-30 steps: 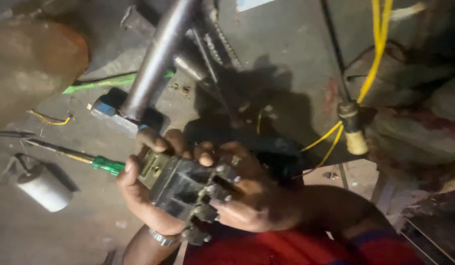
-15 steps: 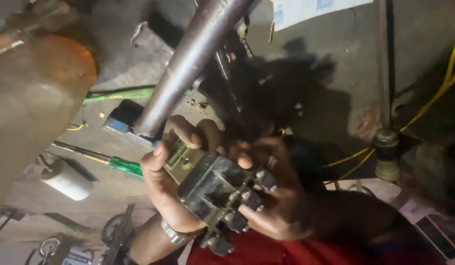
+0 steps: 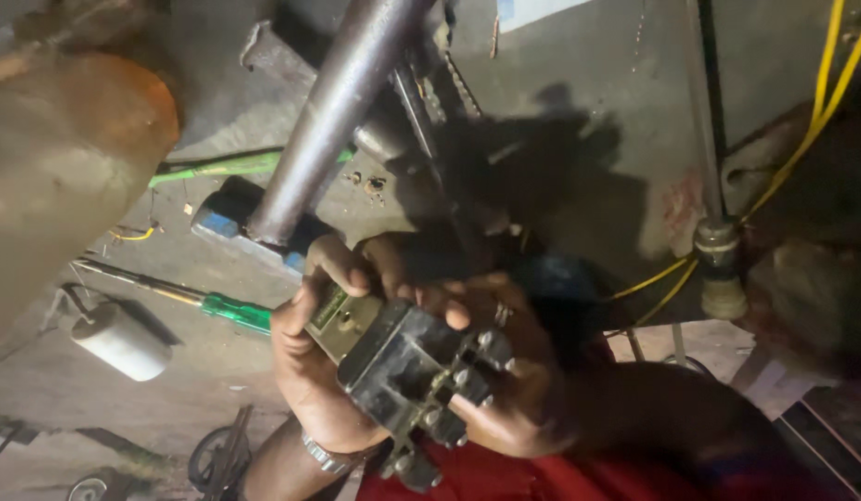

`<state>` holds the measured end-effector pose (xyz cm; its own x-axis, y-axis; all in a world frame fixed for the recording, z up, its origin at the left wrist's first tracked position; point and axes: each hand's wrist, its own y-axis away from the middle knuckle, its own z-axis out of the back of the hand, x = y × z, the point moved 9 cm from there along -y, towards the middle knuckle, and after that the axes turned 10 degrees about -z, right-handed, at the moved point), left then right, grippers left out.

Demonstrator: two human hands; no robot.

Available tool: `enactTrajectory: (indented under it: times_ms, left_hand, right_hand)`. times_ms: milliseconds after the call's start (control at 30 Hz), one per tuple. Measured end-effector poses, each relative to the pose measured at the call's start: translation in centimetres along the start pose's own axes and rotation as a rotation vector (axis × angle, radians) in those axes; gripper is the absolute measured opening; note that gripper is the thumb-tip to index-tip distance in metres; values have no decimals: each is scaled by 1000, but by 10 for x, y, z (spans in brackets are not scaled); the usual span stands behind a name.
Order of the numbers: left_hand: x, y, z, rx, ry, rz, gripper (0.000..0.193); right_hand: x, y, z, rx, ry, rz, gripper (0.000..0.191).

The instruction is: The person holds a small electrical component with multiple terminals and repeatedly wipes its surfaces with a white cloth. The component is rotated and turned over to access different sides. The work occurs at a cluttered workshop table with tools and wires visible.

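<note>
Shifted slightly lower, both hands' fingers (image 3: 356,274) apparently clasp the dark electrical block (image 3: 407,371) between them.

- Rough repair workshop, judging by the stained grey concrete floor (image 3: 579,83) strewn with tools and parts
- Green-handled screwdriver (image 3: 228,312) lying loose on the floor, beside a small white cylinder (image 3: 122,341)
- Thick bare steel pipe (image 3: 342,102) slanting down onto a blue-edged block (image 3: 228,221), a chain (image 3: 458,83) hanging just beside
- Large rusty curved metal body (image 3: 64,167) filling the left edge
- Yellow wires (image 3: 820,102) trailing past a grimy plug-like fitting (image 3: 720,269)
- Scattered small screws (image 3: 370,184) and a green cable (image 3: 226,167) on the dirty ground
- Dim, harsh lighting, deep shadows, grime on every surface
</note>
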<state>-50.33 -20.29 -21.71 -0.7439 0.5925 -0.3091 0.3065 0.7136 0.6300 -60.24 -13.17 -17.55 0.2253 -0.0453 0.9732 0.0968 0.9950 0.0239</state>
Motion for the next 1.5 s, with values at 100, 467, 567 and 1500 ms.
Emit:
enactTrajectory:
  times_ms: [100,467,567,1500]
  left_hand:
    - [-1,8,0,17,-18,-29,31]
    - [7,40,-2,63,36,-107,31]
    - [11,47,-5,81,22,-74,33]
    - [11,58,-4,91,65,-65,34]
  right_hand:
    - [11,15,-9,30,69,35,51]
    - [-24,61,-38,-97,-1361,-443,65]
    - [-23,61,-33,-110,-1342,-444,61]
    - [-5,62,-16,57,-419,-232,52]
